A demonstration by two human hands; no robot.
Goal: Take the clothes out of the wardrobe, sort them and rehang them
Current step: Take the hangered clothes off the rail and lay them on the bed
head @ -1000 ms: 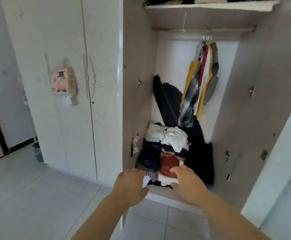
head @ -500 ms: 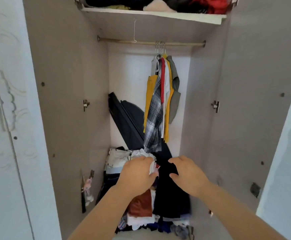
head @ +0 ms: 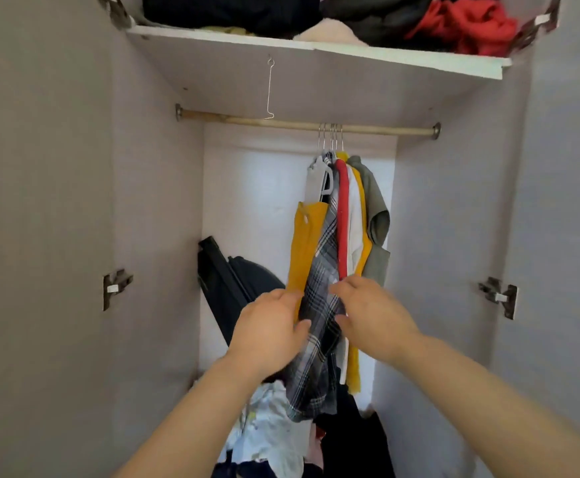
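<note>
Risen, left hand (head: 268, 327) and right hand (head: 375, 315) flank the plaid shirt (head: 320, 270).

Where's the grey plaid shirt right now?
Head view, centre: the grey plaid shirt hangs from the wooden rail between a mustard-yellow garment and a red garment, with the left hand and right hand at its sides.

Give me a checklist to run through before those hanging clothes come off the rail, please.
1. Hanger hooks seated over the rail: ok.
2. Left hand touching the plaid shirt: ok.
3. Left hand's hold firm: cannot tell.
4. Right hand at the hanging clothes, fingers loose: ok.
5. Space beneath: not ok, the plaid shirt's hem hangs right over the pile of clothes and might drag.
</note>
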